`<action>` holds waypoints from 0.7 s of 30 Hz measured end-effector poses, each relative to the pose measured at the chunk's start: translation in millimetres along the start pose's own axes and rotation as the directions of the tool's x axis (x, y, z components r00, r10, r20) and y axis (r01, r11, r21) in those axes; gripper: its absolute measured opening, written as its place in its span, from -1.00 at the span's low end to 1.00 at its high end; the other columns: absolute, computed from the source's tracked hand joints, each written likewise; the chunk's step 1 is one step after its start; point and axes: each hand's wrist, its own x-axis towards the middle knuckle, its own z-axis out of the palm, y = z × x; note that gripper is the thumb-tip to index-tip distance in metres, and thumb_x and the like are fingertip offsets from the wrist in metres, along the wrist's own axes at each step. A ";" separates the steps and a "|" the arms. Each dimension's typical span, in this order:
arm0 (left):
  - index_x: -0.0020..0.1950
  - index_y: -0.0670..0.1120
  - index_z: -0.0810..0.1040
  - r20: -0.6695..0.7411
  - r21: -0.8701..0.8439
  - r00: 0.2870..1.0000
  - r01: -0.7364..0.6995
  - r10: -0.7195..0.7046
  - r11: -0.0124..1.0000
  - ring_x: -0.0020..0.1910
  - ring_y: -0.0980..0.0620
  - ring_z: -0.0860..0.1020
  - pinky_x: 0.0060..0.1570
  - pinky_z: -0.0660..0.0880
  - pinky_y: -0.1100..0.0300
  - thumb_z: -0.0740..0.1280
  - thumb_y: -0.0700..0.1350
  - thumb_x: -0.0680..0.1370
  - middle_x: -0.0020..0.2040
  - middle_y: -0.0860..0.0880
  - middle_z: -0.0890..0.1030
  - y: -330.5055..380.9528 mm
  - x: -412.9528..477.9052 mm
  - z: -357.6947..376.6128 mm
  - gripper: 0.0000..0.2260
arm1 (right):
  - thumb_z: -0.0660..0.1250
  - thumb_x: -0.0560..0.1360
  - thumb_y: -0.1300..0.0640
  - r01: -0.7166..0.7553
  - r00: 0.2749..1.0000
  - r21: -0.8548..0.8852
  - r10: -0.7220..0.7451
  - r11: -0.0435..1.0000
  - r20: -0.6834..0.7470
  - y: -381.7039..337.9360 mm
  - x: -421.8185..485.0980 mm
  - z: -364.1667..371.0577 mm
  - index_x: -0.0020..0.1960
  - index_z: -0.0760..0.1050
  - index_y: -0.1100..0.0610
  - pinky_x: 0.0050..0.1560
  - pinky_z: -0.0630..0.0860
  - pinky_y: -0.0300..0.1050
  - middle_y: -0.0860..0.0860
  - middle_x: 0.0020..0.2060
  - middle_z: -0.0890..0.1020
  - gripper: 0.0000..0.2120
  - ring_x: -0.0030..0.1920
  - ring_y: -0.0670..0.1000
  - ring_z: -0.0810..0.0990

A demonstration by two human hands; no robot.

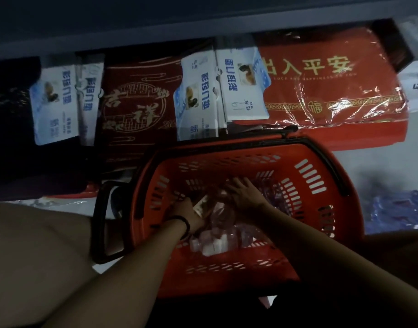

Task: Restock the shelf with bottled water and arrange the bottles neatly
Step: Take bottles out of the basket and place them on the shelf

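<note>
A red plastic shopping basket [305, 176] sits on the floor in front of me. Several clear water bottles [217, 242] lie in its bottom. Both my hands reach down into it. My left hand [185, 213], with a black band at the wrist, curls its fingers round a bottle with a brownish label [201, 205]. My right hand [243, 194] lies with spread, straight fingers on top of the bottles at the basket's middle. The scene is dim and the bottles are blurred.
Behind the basket lie a red doormat in plastic wrap [321, 91], a dark red mat [137, 107] and white-blue product cards [201, 98]. A grey shelf edge [132, 41] runs across the top. The basket's black handle [101, 223] hangs at the left. My knee [37, 256] is at lower left.
</note>
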 end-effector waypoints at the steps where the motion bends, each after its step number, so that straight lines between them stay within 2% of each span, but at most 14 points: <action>1: 0.20 0.03 0.58 -0.031 -0.005 0.999 -0.012 0.012 1.000 0.12 -0.15 0.64 0.12 0.63 0.00 0.45 0.23 0.26 0.17 -0.08 0.66 1.1 0.6 -3.4 -0.44 | 0.15 0.65 -0.11 -0.039 0.999 0.064 0.038 0.997 0.020 1.6 -0.6 -6.7 0.57 0.41 -0.22 0.38 0.29 0.12 0.00 0.47 0.54 -0.51 0.43 0.19 0.50; 3: 0.07 0.03 0.65 -0.099 -0.025 0.995 -0.035 0.032 0.999 0.00 -0.11 0.67 0.02 0.67 0.01 0.45 0.24 0.21 0.04 -0.05 0.69 6.5 -3.4 -14.1 -0.50 | 0.24 0.66 -0.17 -0.105 0.988 0.174 0.082 0.979 0.131 6.1 -5.8 -14.1 0.71 0.07 -0.14 0.50 0.24 0.13 -0.01 0.61 0.32 -0.31 0.58 0.17 0.28; 4: 0.01 0.01 0.67 -0.142 -0.038 0.989 -0.051 0.045 0.998 -0.06 -0.08 0.68 -0.04 0.68 0.04 0.47 0.23 0.18 -0.04 -0.04 0.70 8.7 -5.4 -19.9 -0.51 | 0.32 0.62 -0.20 -0.136 0.982 0.192 0.106 0.972 0.155 5.7 -8.7 -16.7 0.72 0.01 -0.10 0.51 0.26 0.13 0.00 0.62 0.29 -0.20 0.59 0.18 0.26; 5: -0.04 -0.01 0.68 -0.191 -0.057 0.980 -0.075 0.063 0.995 -0.11 -0.05 0.68 -0.08 0.69 0.05 0.51 0.22 0.15 -0.09 -0.03 0.70 10.6 -7.6 -24.9 -0.52 | 0.35 0.59 -0.21 -0.154 0.979 0.203 0.122 0.967 0.163 4.0 -10.5 -18.2 0.72 0.01 -0.05 0.50 0.29 0.13 0.01 0.62 0.29 -0.16 0.58 0.19 0.27; 6: -0.08 -0.03 0.67 -0.230 -0.078 0.970 -0.103 0.083 0.992 -0.13 -0.04 0.68 -0.09 0.69 0.06 0.54 0.21 0.16 -0.13 -0.02 0.70 10.6 -9.9 -28.3 -0.55 | 0.32 0.61 -0.20 -0.158 0.980 0.205 0.127 0.966 0.156 1.0 -10.4 -18.5 0.72 0.06 -0.02 0.48 0.31 0.13 0.03 0.61 0.29 -0.21 0.56 0.20 0.29; 8: -0.07 -0.02 0.66 -0.282 -0.116 0.951 -0.166 0.128 0.979 -0.10 -0.02 0.67 -0.05 0.69 0.05 0.60 0.15 0.20 -0.13 0.01 0.68 8.0 -16.9 -32.0 -0.58 | 0.09 0.69 -0.11 -0.173 0.979 0.153 0.153 0.973 0.132 -2.1 -4.0 -16.7 0.67 0.20 0.01 0.44 0.31 0.13 0.06 0.62 0.27 -0.42 0.54 0.21 0.29; 10: -0.03 -0.01 0.63 -0.331 -0.147 0.930 -0.220 0.162 0.964 -0.09 0.00 0.66 -0.05 0.68 0.03 0.65 0.08 0.20 -0.12 0.02 0.66 4.1 -25.9 -35.8 -0.57 | -0.04 0.74 0.00 -0.216 0.968 0.127 0.195 0.968 0.159 -2.6 0.0 -13.4 0.63 0.32 0.02 0.44 0.28 0.09 0.07 0.66 0.21 -0.50 0.55 0.19 0.26; 12: -0.03 0.05 0.55 -0.392 -0.149 0.904 -0.243 0.168 0.958 -0.13 0.02 0.65 -0.13 0.67 0.04 0.66 0.08 0.17 -0.13 0.05 0.64 0.5 -33.7 -41.7 -0.53 | 0.02 0.76 0.01 -0.242 0.960 0.132 0.217 0.961 0.180 -1.1 1.3 -10.7 0.63 0.31 -0.01 0.42 0.32 0.07 0.06 0.63 0.28 -0.54 0.54 0.16 0.31; 15: -0.05 0.11 0.45 -0.461 -0.161 0.867 -0.290 0.188 0.943 -0.16 0.09 0.63 -0.21 0.65 0.08 0.68 0.20 0.12 -0.14 0.11 0.62 -0.7 -48.0 -52.6 -0.43 | 0.10 0.73 -0.05 -0.249 0.964 0.161 0.228 0.955 0.138 2.5 -5.3 -8.5 0.71 0.07 -0.07 0.41 0.41 0.11 0.08 0.51 0.49 -0.43 0.47 0.19 0.50; 17: -0.06 0.13 0.49 -0.506 -0.212 0.845 -0.319 0.176 0.924 -0.17 0.17 0.62 -0.23 0.62 0.17 0.69 0.31 0.06 -0.14 0.16 0.63 1.4 -59.3 -59.2 -0.38 | 0.13 0.74 -0.05 -0.273 0.957 0.235 0.237 0.933 0.169 8.9 -14.5 -5.7 0.73 -0.05 0.01 0.40 0.46 0.11 0.15 0.50 0.51 -0.36 0.45 0.22 0.52; 19: -0.03 0.16 0.56 -0.553 -0.280 0.822 -0.337 0.136 0.899 -0.15 0.19 0.63 -0.18 0.59 0.24 0.69 0.29 0.09 -0.14 0.18 0.64 3.9 -66.2 -65.8 -0.42 | 0.29 0.68 -0.10 -0.291 0.956 0.405 0.246 0.867 0.161 18.2 -26.7 -1.8 0.73 -0.03 0.08 0.41 0.45 0.07 0.17 0.54 0.46 -0.22 0.48 0.22 0.50; 21: 0.00 0.14 0.62 -0.597 -0.376 0.800 -0.341 0.056 0.861 -0.14 0.15 0.63 -0.13 0.53 0.24 0.68 0.23 0.19 -0.14 0.18 0.65 10.2 -70.4 -74.0 -0.52 | 0.54 0.48 -0.16 -0.282 0.952 0.594 0.294 0.753 0.080 22.6 -42.9 -3.1 0.70 0.11 0.14 0.38 0.47 0.02 0.16 0.51 0.50 -0.02 0.46 0.20 0.53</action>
